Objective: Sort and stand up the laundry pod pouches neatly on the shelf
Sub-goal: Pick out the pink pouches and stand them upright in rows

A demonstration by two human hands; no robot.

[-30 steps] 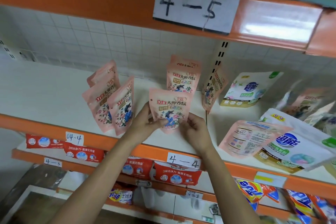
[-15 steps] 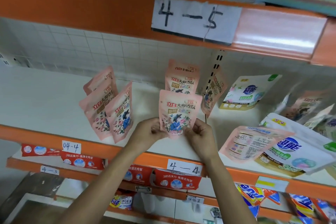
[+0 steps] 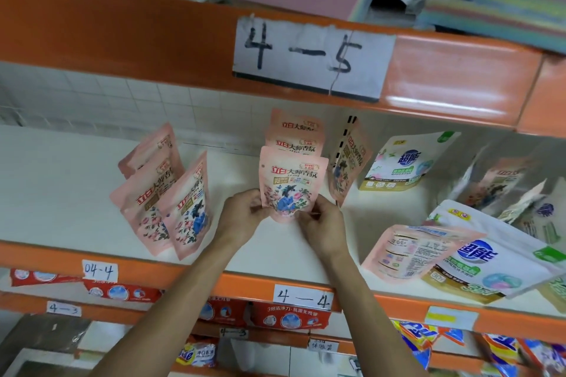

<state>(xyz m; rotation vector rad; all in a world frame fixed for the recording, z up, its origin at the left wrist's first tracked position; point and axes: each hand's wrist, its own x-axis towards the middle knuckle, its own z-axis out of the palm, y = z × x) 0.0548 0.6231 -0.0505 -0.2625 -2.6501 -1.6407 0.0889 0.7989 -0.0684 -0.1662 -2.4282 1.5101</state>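
Centre pouch point(image 3: 291, 184): pale pink w/ red lettering, blue & pink floral print; same pattern on the pink pouches point(image 3: 183, 211) nr the left front edge of the shelf point(image 3: 61, 187). Its board is white, front edge orange, w/ white labels point(image 3: 302, 295) in black handwriting. Rt-end pouches point(image 3: 401, 162) white, blue logo, gold bottom band, green tag.

White tiled wall point(image 3: 92, 98) behind orange shelving point(image 3: 122, 37)

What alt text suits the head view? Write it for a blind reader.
A left hand and right hand pinch the lower corners of an upright pink flower-printed plastic pouch at a white shelf. Two matching pouches stand behind it, three pink pouches lean at left, toppled pouches lie at right.
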